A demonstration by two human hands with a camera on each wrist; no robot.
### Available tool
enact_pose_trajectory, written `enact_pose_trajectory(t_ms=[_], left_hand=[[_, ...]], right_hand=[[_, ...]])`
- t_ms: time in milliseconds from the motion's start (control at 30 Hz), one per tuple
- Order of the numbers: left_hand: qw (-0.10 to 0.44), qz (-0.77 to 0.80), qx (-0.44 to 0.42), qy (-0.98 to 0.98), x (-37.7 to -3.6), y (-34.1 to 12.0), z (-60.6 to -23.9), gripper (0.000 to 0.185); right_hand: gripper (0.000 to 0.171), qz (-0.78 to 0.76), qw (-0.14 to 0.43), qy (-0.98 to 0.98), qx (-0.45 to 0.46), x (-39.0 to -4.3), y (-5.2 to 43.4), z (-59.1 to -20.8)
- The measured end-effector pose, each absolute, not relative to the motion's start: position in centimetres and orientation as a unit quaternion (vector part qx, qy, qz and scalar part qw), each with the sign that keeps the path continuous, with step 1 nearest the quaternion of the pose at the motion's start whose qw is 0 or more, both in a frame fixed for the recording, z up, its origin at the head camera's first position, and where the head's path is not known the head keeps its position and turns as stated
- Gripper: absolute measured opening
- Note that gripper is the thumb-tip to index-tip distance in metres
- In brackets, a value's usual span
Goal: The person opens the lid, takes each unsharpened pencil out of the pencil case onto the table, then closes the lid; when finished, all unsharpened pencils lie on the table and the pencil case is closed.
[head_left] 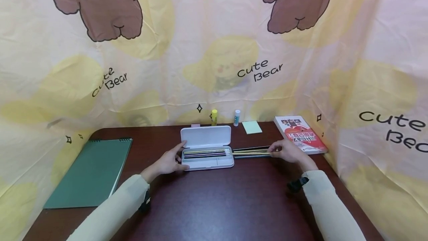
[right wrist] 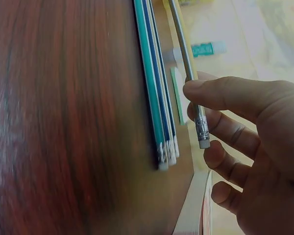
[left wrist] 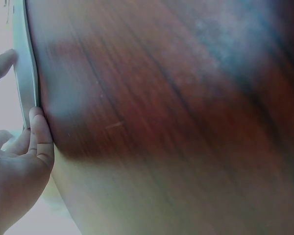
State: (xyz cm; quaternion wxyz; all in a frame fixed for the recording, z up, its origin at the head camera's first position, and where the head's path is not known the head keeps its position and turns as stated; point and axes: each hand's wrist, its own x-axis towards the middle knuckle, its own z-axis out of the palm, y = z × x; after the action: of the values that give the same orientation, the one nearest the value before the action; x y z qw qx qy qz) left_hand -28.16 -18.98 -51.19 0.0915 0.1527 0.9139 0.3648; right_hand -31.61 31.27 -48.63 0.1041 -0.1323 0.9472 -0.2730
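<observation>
An open white pencil case [head_left: 208, 163] lies on the table with its lid tipped back, several pencils [head_left: 204, 154] inside it. My left hand [head_left: 168, 161] holds the case's left end between thumb and fingers; in the left wrist view the fingertips [left wrist: 37, 122] touch the case's edge [left wrist: 27, 73]. Near its eraser end, my right hand [right wrist: 264, 127] pinches a yellowish pencil [right wrist: 185, 49] between thumb and fingers. In the head view this pencil reaches left to the case's right end. Several other pencils [right wrist: 154, 93], one of them teal, lie on the table beneath it.
A green spiral notebook [head_left: 91, 174] lies at the left. Behind the case stand a yellow highlighter-like tube [head_left: 214, 117] and a glue stick [head_left: 237, 118]. A pale green sticky-note pad [head_left: 252, 127] lies beside them. A red and white book [head_left: 301, 135] is beyond my right hand.
</observation>
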Motion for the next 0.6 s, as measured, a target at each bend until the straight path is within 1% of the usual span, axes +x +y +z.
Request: enact_pose_trajectory(t_ms=[367, 600], left_hand=[[0.092, 0.362, 0.153, 0.915, -28.2, -19.0, -51.2, 0.106], [0.095, 0.367, 0.152, 0.913, -28.2, -19.0, -51.2, 0.104]], right_hand=[[0.012, -0.261, 0.138, 0.950, -0.098, -31.3, 32.1, -49.2], [0.012, -0.263, 0.123, 0.951, -0.103, -31.6, 32.2, -50.1]])
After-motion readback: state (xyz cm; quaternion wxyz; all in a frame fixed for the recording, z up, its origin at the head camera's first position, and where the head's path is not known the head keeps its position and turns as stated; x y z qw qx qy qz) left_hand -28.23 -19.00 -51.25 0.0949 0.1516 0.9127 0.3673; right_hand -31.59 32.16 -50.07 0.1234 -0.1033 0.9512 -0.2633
